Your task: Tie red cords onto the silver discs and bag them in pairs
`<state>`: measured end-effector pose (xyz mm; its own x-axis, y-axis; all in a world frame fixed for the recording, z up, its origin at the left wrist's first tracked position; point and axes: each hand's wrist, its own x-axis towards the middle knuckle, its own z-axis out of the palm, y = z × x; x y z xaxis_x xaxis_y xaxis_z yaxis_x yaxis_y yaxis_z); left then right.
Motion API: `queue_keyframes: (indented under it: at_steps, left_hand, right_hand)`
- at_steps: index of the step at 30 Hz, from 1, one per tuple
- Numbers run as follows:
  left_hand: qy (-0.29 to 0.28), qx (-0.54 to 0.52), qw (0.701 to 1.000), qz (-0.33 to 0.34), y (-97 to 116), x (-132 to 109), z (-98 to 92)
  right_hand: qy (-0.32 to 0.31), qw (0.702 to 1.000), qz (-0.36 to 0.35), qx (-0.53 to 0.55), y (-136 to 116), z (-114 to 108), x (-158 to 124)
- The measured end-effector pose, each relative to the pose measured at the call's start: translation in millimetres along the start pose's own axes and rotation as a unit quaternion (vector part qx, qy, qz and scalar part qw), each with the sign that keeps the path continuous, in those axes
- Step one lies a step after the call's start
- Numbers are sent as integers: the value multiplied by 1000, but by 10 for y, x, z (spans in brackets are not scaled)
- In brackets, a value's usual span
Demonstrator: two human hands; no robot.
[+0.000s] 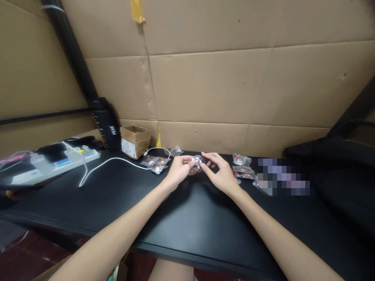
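Between both hands, above the black table (187,226), is a small round shiny silver disc (199,161) with red at its centre. My left hand (181,170) pinches its left side, the thumb on its face. On the other side my right hand (218,171) grips the disc with its thumb at the lower right edge and its fingers curled round the upper right. Several clear packets with red and silver contents (155,161) lie left of my hands. More such packets (245,171) are just right of my right hand.
An open cardboard box (135,141) and a black bottle (108,127) stand at the back left. A white cable (114,159) runs to a power strip (55,166). Behind rises a cardboard wall (205,86). Dark fabric (348,175) lies at right.
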<state>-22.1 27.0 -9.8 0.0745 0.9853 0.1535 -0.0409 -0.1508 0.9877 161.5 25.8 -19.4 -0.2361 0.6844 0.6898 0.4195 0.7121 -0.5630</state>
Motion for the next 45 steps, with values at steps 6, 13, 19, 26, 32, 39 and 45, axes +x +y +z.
queue_keyframes:
  at_steps: [6,13,19,26,32,39,45]
  left_hand:
    - [-15,47,998,47,3,-22,-16]
    - [-48,65,994,79,-27,3,-29]
    - [-27,167,976,141,-131,78,-131]
    - [-157,445,861,190,-282,101,-316]
    - [-155,465,855,170,-222,84,-281]
    - [-144,455,862,171,-257,114,-311]
    - [-136,452,862,185,-290,136,-318]
  right_hand:
    - [-28,994,-80,-66,-22,-56,12]
    - [-34,993,-96,-55,10,-96,35]
    - [8,998,-47,-32,74,-96,41]
    - [58,978,172,107,256,34,65]
    - [-6,983,166,73,247,78,42]
    - [-57,990,125,-30,317,-19,0]
    - [-95,989,93,-57,354,-47,-13]
